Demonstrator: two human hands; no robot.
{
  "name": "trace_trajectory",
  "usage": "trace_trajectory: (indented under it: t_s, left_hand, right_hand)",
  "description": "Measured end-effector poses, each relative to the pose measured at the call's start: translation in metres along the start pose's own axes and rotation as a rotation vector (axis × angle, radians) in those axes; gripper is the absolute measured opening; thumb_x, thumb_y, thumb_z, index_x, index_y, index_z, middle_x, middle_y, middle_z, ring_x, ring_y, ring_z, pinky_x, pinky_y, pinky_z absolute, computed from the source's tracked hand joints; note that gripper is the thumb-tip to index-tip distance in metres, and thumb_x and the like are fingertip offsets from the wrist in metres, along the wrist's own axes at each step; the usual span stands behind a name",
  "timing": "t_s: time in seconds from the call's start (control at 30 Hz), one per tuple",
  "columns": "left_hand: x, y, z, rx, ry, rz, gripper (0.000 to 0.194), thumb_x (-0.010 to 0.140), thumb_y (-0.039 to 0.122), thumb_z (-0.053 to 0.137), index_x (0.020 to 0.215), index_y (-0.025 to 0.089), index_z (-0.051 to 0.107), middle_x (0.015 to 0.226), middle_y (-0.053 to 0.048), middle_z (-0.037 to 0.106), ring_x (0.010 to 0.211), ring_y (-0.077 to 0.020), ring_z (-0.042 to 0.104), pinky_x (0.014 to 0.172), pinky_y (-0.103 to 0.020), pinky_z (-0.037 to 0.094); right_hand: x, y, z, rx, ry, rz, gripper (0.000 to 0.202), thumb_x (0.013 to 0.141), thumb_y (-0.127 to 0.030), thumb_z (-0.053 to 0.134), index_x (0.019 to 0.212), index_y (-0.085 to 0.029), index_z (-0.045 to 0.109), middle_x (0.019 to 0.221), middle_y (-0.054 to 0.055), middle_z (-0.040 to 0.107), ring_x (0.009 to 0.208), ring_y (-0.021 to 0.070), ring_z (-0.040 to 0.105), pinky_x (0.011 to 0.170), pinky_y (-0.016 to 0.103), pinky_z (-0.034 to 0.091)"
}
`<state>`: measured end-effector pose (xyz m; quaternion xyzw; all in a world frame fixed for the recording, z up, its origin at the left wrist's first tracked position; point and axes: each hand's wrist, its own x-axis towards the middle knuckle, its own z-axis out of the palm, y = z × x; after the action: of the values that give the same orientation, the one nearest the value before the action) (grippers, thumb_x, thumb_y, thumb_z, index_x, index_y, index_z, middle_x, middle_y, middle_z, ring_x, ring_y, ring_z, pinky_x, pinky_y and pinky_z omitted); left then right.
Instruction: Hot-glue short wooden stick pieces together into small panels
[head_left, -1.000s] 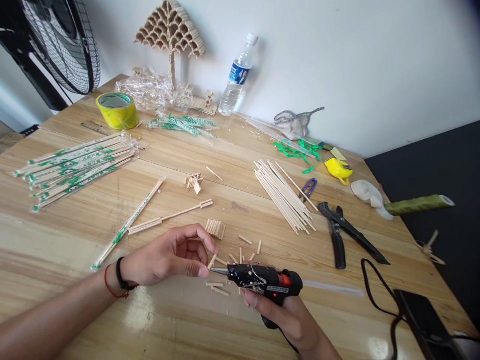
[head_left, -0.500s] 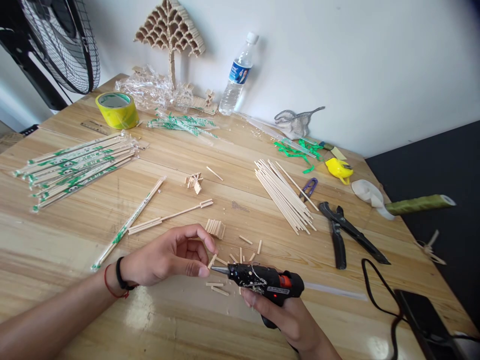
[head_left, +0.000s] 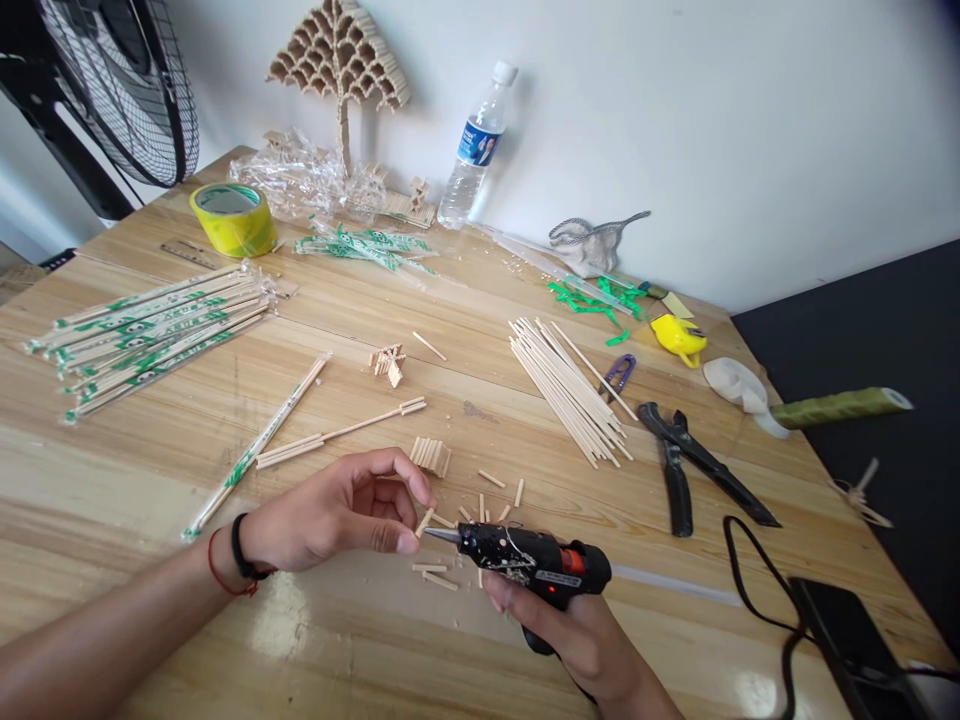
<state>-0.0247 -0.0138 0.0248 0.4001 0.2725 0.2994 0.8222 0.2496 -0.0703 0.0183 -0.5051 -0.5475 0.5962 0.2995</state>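
Note:
Between the thumb and forefinger of my left hand [head_left: 345, 510] is a short wooden stick piece [head_left: 424, 522]. My right hand [head_left: 574, 640] grips a black hot glue gun [head_left: 532, 562] by its handle; a red light glows on its side. The metal nozzle points left, at or very near the stick piece; I cannot tell whether they touch. A clear glue stick [head_left: 675, 585] extends from the gun's rear. Around the nozzle lie several loose short stick pieces [head_left: 439, 580]. Just beyond my left fingertips sits a small block of sticks joined side by side [head_left: 431, 457].
Wrapped chopsticks [head_left: 165, 335] lie at left near yellow tape [head_left: 234, 220]. Bare sticks [head_left: 570, 395] and black cutters [head_left: 679, 470] are on the right, with a cable and black phone-like slab [head_left: 855, 640] nearer. A stick-built tree [head_left: 341, 70] and water bottle [head_left: 476, 150] stand behind.
The glue gun has shifted very slightly to the right. My left hand and the stick piece stay almost still.

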Motion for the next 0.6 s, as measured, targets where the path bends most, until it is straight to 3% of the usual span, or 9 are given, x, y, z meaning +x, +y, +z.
trace_trajectory:
  t_s: [0.2,0.43,0.6]
  left_hand:
    - [-0.0001,-0.0009,0.0,-0.011,0.002,0.001,0.029,0.082,0.024,0.091,0.1,0.018,0.069,0.089,0.001,0.063,0.079,-0.0127,0.059,0.073,-0.025,0.044]
    - [-0.0004,-0.0013,0.0002,-0.005,-0.005,0.007,0.03,0.082,0.025,0.09,0.101,0.018,0.068,0.091,0.0,0.063,0.079,-0.0127,0.058,0.073,-0.025,0.044]
    - [-0.001,0.0009,0.0016,0.001,0.0,0.004,0.032,0.082,0.028,0.091,0.101,0.017,0.067,0.088,0.001,0.062,0.079,-0.013,0.058,0.072,-0.026,0.043]
  right_hand:
    - [0.0009,-0.0041,0.0012,0.005,-0.012,0.0,0.045,0.092,-0.06,0.072,0.072,-0.021,0.066,0.069,0.003,0.059,0.068,0.0207,0.054,0.07,0.036,0.05]
    - [0.0022,-0.005,0.0017,0.009,-0.007,-0.019,0.046,0.092,-0.062,0.071,0.072,-0.022,0.064,0.068,0.004,0.059,0.079,0.0261,0.06,0.08,0.04,0.052]
    - [0.0026,-0.0065,0.0024,0.014,-0.008,-0.017,0.044,0.093,-0.06,0.07,0.073,-0.022,0.064,0.069,0.003,0.059,0.077,0.0243,0.058,0.079,0.038,0.05]
